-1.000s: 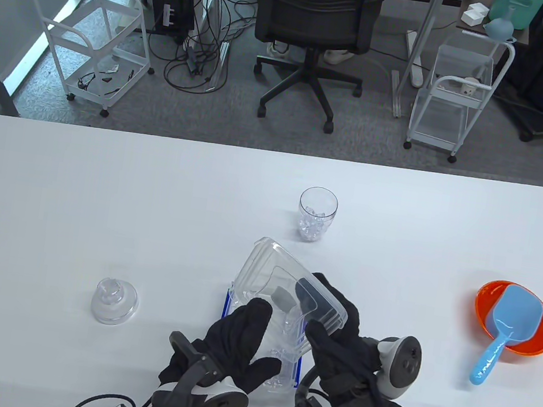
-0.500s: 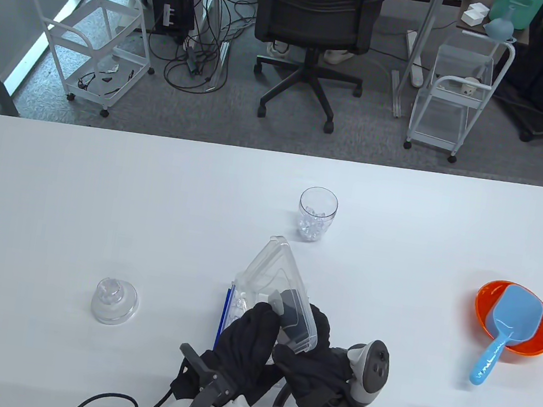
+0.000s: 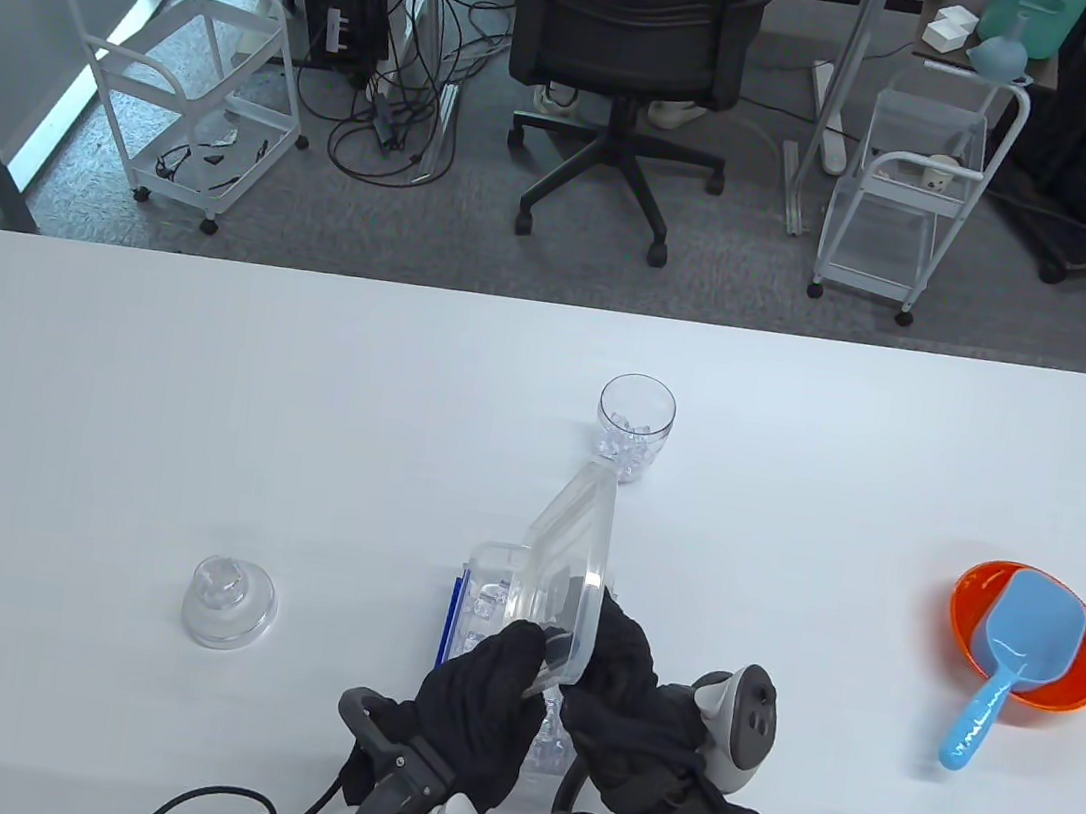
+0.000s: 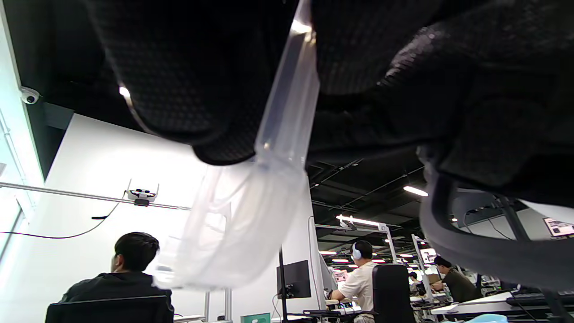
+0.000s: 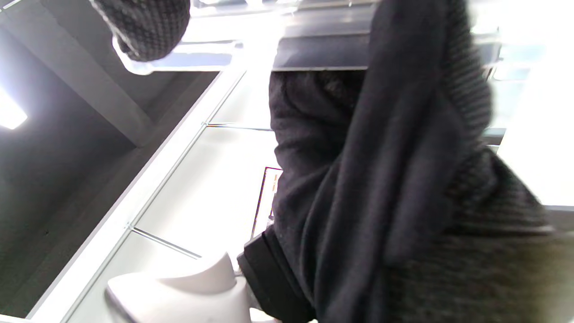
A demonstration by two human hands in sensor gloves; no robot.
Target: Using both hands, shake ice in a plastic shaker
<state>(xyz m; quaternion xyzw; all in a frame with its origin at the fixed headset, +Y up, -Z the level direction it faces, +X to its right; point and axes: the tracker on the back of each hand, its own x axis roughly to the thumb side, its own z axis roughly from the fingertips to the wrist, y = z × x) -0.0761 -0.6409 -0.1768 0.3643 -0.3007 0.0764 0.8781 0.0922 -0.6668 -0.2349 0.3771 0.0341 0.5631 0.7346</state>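
Lid (image 3: 573, 553) now steeper, L hand (image 3: 475, 711) + R hand (image 3: 626, 717) pinching near edge.

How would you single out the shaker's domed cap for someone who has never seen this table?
Start at the white table and look to its left half, left of the gloved left hand. The domed cap sits there alone, a small clear plastic dome with a knob on top. Unlike the clear cup farther back, it is squat, mouth down, and holds no ice.

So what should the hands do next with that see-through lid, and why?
Probably carry the clear lid aside and lay it on the table. Both the left hand and right hand hold it tilted up off the ice box, which sits open.
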